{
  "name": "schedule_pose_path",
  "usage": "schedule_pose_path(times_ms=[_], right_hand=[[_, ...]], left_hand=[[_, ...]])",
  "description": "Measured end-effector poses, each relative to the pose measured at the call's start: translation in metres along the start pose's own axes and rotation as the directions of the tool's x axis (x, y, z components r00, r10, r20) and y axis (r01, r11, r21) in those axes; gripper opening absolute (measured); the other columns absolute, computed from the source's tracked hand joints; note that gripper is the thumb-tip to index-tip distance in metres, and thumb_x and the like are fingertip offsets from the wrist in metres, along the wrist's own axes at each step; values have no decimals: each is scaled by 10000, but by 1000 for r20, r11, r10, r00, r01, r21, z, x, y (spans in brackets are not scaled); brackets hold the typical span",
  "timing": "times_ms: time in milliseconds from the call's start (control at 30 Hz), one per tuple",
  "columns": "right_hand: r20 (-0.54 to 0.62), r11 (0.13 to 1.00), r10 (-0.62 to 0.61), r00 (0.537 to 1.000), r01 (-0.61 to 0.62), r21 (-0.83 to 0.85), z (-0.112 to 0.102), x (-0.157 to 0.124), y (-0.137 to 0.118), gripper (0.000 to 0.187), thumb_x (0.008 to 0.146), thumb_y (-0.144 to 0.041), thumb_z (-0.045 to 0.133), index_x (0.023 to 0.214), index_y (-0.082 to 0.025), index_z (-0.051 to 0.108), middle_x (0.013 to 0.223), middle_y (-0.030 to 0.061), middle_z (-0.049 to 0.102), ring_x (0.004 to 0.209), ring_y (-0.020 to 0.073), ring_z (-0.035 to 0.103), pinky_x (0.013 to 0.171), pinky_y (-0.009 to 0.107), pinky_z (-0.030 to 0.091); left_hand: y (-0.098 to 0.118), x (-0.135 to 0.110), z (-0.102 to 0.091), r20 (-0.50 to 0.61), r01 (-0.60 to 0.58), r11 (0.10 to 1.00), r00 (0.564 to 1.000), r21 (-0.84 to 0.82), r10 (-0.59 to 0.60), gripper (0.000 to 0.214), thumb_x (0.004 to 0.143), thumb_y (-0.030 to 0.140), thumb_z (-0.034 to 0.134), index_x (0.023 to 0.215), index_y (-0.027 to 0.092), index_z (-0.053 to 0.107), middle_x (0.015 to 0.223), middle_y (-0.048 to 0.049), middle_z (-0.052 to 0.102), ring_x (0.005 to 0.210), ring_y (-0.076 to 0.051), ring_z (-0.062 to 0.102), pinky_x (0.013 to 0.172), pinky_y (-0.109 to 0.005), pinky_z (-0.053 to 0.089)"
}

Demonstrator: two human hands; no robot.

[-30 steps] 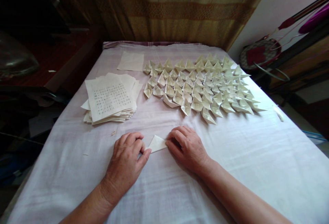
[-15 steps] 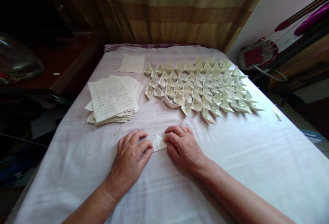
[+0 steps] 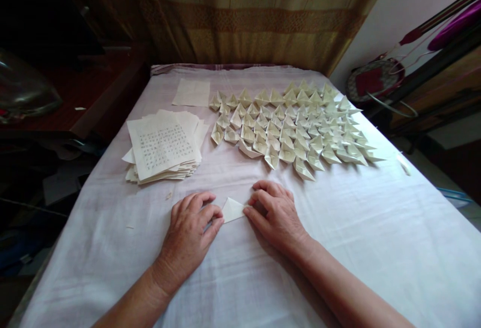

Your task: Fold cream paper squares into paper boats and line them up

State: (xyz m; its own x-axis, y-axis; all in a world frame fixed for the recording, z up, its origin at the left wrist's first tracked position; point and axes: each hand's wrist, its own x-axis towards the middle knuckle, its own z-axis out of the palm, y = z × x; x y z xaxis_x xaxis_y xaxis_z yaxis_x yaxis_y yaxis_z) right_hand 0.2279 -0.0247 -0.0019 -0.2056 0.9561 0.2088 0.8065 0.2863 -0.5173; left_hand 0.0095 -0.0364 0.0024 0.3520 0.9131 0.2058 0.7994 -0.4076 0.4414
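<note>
A small folded piece of white paper point(image 3: 233, 210), pointed at the top, lies on the sheet between my two hands. My left hand point(image 3: 195, 222) pinches its left corner between thumb and forefinger, the other fingers curled above. At the right corner, the thumb and forefinger of my right hand point(image 3: 276, 212) close on the paper's tip. Beyond my hands on the left is a stack of square paper sheets point(image 3: 165, 142), the top one covered in handwriting. Rows of folded paper boats point(image 3: 287, 152) stand to the right of the stack.
A single blank paper sheet point(image 3: 191, 92) lies behind the stack. Small paper scraps point(image 3: 169, 195) dot the white cloth point(image 3: 112, 268). A dark red cabinet point(image 3: 108, 87) stands at the left, a curtain point(image 3: 255, 22) at the back, and a bag point(image 3: 376, 77) at the right.
My right hand has shifted slightly right, to the paper's right corner, uncovering more of the folded paper. My left hand stays at the left corner.
</note>
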Motion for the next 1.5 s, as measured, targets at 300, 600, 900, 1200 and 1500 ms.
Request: schedule_pose_path(times_ms=[300,600,900,1200,1500], right_hand=[[-44,999,19,999,-17,34,1,-3,10,70,812,-245,705,794,-228,639,1112,63,642,1079,259,577,895,424,366],[-60,999,-21,998,22,26,2,-3,11,74,818,-250,714,803,-223,647,1088,57,653,1042,249,589,890,416,372],[-74,998,-33,997,37,45,3,-4,13,79,816,-248,709,803,-225,634,1108,66,652,1051,252,585,886,424,366],[-77,998,-29,997,33,53,3,-4,13,67,815,-249,701,800,-229,639,1103,60,655,1066,261,585,901,431,371],[-75,997,-16,997,21,68,2,-3,13,77,805,-239,714,787,-226,641,1109,60,657,1077,262,585,894,430,371]], left_hand=[[-2,2,-2,23,10,1000,1000,7,-10,74,880,247,613,863,262,683,1144,-43,647,1088,-270,560,937,-446,419],[31,28,15,-9,-12,992,1000,124,13,193,866,333,694,776,203,584,1174,-90,645,1147,-293,541,1003,-496,378],[19,12,5,-13,49,989,999,141,-47,187,822,267,729,766,211,559,1190,-94,642,1169,-311,537,986,-510,395],[9,4,-1,-6,65,989,998,130,-65,164,816,259,719,783,226,561,1216,-79,637,1167,-303,538,984,-505,395],[-5,-2,-10,67,92,992,993,90,-98,74,833,245,671,797,237,606,1262,-60,619,1201,-295,520,1007,-529,374]])
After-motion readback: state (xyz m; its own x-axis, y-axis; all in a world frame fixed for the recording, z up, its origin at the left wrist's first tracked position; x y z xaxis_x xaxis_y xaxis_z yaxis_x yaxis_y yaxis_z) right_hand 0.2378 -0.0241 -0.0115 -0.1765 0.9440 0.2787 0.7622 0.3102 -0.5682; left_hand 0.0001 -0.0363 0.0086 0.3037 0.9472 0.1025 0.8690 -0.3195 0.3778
